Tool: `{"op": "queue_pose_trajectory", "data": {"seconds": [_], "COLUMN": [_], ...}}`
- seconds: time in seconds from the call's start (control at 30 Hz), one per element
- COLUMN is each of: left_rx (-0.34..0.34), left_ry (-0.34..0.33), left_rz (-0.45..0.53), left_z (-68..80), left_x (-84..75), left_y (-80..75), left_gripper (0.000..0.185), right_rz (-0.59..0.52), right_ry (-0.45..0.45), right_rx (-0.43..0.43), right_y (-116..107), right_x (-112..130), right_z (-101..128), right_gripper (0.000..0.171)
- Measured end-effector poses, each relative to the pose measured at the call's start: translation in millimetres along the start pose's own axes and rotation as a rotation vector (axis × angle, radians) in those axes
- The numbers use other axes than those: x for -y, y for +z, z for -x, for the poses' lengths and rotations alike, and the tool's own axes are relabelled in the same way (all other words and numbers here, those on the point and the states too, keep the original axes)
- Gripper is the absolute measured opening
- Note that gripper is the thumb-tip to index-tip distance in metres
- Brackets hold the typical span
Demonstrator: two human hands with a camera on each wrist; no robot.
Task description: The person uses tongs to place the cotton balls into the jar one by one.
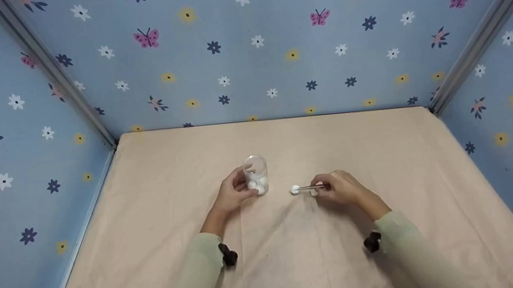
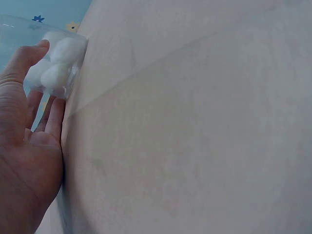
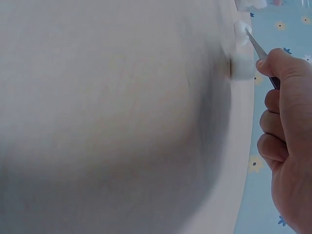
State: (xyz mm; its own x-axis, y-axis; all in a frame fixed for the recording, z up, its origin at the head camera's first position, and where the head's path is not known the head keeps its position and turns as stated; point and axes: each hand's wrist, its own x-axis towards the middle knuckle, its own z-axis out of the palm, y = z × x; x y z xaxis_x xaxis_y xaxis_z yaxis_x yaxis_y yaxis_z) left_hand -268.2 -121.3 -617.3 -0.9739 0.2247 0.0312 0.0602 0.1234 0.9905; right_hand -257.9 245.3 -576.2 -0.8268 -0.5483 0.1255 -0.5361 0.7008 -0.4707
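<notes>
My left hand (image 1: 232, 193) holds a clear plastic jar (image 1: 255, 160) that stands upright on the table, thumb on the near side and fingers behind. Several white cotton balls (image 2: 57, 75) lie in the bottom of the jar. To the right of it, my right hand (image 1: 340, 187) pinches metal tweezers (image 1: 310, 187) between thumb and forefinger, the other fingers curled under. At the tweezers' tips sits one cotton ball (image 1: 295, 189), low over the cloth. A small white piece (image 3: 242, 67), blurred in the right wrist view, lies beneath the tweezers near the right fingers.
A pale pink cloth (image 1: 169, 162) with faint creases covers the table. Blue panels (image 1: 248, 60) printed with flowers and butterflies close in the back and both sides, with grey metal posts (image 1: 52, 74) at the corners. Dark wrist devices (image 1: 228, 256) show at the sleeve ends.
</notes>
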Motion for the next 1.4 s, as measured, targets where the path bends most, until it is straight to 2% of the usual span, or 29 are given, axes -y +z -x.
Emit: {"op": "queue_pose_trajectory", "data": {"seconds": [0.17, 0.5, 0.93, 1.17, 1.4], "left_rx": [0.003, -0.007, -0.002, -0.007, 0.005], "left_ry": [0.025, -0.017, -0.015, -0.012, -0.01], "left_rz": [0.003, 0.004, 0.009, -0.011, 0.013], "left_z": [-0.5, 1.1, 0.6, 0.1, 0.8], "left_x": [1.4, 0.4, 0.5, 1.0, 0.5], "left_y": [0.1, 0.7, 0.4, 0.6, -0.3], "left_gripper": [0.078, 0.079, 0.079, 0.079, 0.079], "right_rz": [-0.004, 0.008, -0.056, -0.088, -0.101], "right_ry": [0.028, -0.029, -0.023, -0.038, -0.049], "right_rx": [0.0, -0.091, -0.131, -0.164, -0.172], "right_y": [-3.5, -10.7, -21.4, -22.3, -24.3], "right_x": [1.8, -0.1, 2.0, 1.5, 2.9], "right_z": [-0.5, -2.2, -7.5, -8.7, -11.7], "right_gripper": [0.013, 0.014, 0.02, 0.019, 0.017]}}
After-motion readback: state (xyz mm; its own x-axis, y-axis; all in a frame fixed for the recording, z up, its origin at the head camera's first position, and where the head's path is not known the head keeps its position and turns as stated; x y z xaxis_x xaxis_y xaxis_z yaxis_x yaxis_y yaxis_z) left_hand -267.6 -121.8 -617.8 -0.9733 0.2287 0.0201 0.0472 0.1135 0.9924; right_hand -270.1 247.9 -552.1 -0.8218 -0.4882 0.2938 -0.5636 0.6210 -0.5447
